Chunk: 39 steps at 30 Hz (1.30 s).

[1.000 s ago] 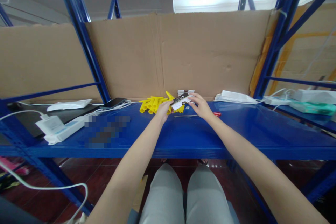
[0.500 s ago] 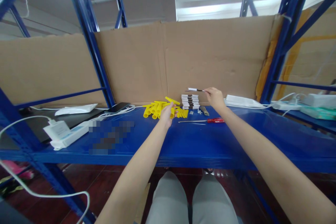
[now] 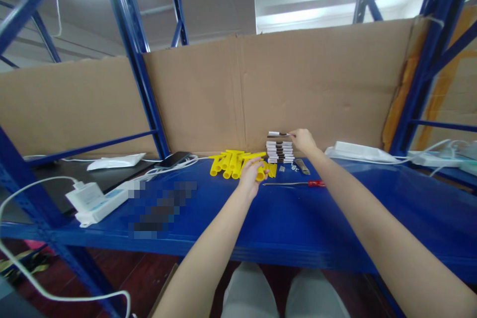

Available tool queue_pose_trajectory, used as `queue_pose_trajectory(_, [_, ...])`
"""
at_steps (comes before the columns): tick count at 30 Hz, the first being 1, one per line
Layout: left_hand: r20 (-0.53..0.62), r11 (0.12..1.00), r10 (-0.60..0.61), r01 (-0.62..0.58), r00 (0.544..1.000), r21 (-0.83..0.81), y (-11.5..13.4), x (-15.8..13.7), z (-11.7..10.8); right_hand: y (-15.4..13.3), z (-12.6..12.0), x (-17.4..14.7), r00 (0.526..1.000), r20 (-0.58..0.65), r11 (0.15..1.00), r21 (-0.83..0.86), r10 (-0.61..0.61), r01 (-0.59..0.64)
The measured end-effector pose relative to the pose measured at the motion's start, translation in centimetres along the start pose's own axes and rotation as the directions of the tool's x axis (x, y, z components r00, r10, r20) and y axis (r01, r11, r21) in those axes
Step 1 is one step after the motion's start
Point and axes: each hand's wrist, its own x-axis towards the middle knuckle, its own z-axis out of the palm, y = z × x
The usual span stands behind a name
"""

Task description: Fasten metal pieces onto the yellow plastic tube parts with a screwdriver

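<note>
My left hand [image 3: 250,179] is at the right end of a pile of yellow tubes [image 3: 231,163] on the blue shelf. Its fingers curl round one yellow tube [image 3: 260,176], whose open end faces me; the hand covers part of it. My right hand [image 3: 303,140] pinches the dark end of a thin white-and-dark strip [image 3: 275,134] above a stack of similar white-and-dark pieces [image 3: 278,152]. Flat yellow pieces [image 3: 273,170] lie below that stack. Beside them are small metal bits [image 3: 293,167], too small to name.
A red-handled screwdriver [image 3: 316,184] lies in front of the stack, near a grey-brown flat object [image 3: 302,166]. A white power strip [image 3: 108,203], cables and a black phone-like slab [image 3: 173,160] are on the left. Cardboard [image 3: 316,79] stands behind; blue shelf posts [image 3: 139,69] rise at the sides.
The view has tilted and shifted slightly. Against the stack, the strip in my right hand has moved a little left. My left hand and its yellow tube have shifted slightly right along the pile.
</note>
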Motion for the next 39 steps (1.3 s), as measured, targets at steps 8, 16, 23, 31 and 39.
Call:
queue_pose_trajectory(8, [0.065, 0.998, -0.059, 0.056, 0.996, 0.042, -0.2, -0.5, 0.2, -0.8, 1.4, 0.9, 0.991, 0.122, 0.996, -0.072, 0.059, -0.051])
queue_pose_trajectory(16, [0.014, 0.989, -0.095, 0.092, 0.995, 0.115, -0.6, -0.2, 0.3, -0.5, 2.8, 1.0, 0.997, 0.071, 0.997, -0.083, 0.010, -0.004])
queue_pose_trajectory(23, [0.098, 0.980, -0.065, 0.045, 0.993, 0.194, -0.7, -0.1, 0.1, 0.1, 2.1, -0.3, 0.995, -0.092, 0.999, 0.003, -0.042, 0.043])
queue_pose_trajectory(31, [0.330, 0.834, 0.054, -0.225, 0.943, 0.504, -1.4, -0.2, -0.5, 0.0, 1.9, -4.9, 0.990, 0.132, 0.532, 0.836, 0.041, -0.134])
queue_pose_trajectory(39, [0.363, 0.654, 0.329, -0.487, 0.872, 0.579, -1.5, 0.5, -1.6, 1.1, 1.8, -9.9, 0.988, 0.088, 0.532, 0.847, -0.126, -0.008])
